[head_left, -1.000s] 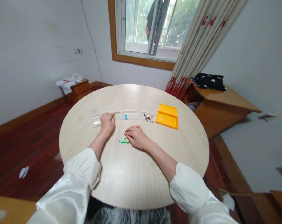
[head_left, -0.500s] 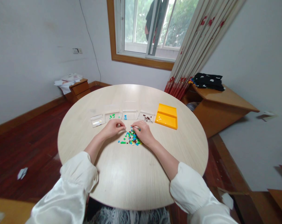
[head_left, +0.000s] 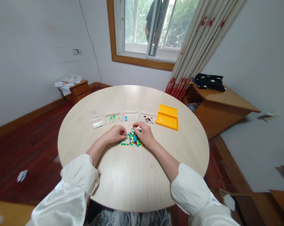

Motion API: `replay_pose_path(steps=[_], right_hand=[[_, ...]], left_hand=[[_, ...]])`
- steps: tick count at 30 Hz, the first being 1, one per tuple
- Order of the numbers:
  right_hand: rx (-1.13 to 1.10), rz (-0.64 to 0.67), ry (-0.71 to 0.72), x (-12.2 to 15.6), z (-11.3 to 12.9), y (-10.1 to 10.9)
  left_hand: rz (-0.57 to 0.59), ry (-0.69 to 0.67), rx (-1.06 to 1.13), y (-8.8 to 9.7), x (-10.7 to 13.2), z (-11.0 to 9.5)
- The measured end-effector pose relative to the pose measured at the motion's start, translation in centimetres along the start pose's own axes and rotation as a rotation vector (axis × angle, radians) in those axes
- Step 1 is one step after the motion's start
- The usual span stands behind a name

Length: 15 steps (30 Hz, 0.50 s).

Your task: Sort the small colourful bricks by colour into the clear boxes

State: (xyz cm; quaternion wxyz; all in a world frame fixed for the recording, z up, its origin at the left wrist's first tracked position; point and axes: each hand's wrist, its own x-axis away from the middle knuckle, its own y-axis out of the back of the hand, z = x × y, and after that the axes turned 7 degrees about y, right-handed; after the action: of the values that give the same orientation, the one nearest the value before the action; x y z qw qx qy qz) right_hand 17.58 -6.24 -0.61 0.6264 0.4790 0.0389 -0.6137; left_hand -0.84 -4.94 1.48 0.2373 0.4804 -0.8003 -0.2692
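Note:
A pile of small building bricks [head_left: 135, 140] in green, blue, brown, yellow and white lies on the round table [head_left: 137, 175] between my hands. My left hand [head_left: 116, 133] is at the pile's left edge, its fingers curled and thumb close to the fingertips. Over the upper right of the pile rests my right hand [head_left: 144, 132], thumb and forefinger drawn together near a tiny green piece. What either hand pinches is too small to make out. Beyond my hands, clear trays hold green bricks [head_left: 112, 118], blue bricks [head_left: 126, 118] and brown bricks [head_left: 148, 119].
At the left end of the row is another clear tray [head_left: 98, 122] with a few pale pieces. An open yellow case [head_left: 167, 121] with several white bits lies to the right. A wooden cabinet [head_left: 226, 100] with folded black cloth [head_left: 209, 82] stands beyond the table.
My left hand has come down and toward me, to the left edge of the pile. The right hand has barely moved; its fingertips shift slightly.

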Motion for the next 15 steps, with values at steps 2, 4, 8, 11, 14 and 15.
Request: replay_pose_path(steps=[2,4,8,11,14,15], right_hand=[[-0.002,-0.006,0.009,0.01,0.02,-0.01],[-0.005,-0.013,0.017,0.02,0.03,-0.01],[-0.009,-0.028,0.037,0.01,0.10,0.03],[-0.011,-0.047,0.053,-0.01,0.21,0.07],[-0.016,-0.066,0.063,-0.04,0.32,0.06],[-0.019,-0.072,0.066,-0.05,0.35,0.06]], left_hand=[[-0.003,-0.005,0.017,0.02,-0.02,0.07],[-0.027,-0.021,0.051,0.08,-0.09,0.21],[-0.089,-0.051,0.284,0.33,-0.28,0.38],[-0.141,-0.039,0.509,0.63,-0.31,0.26],[-0.173,-0.005,0.667,0.84,-0.25,0.01],[-0.173,0.003,0.703,0.86,-0.23,-0.07]])
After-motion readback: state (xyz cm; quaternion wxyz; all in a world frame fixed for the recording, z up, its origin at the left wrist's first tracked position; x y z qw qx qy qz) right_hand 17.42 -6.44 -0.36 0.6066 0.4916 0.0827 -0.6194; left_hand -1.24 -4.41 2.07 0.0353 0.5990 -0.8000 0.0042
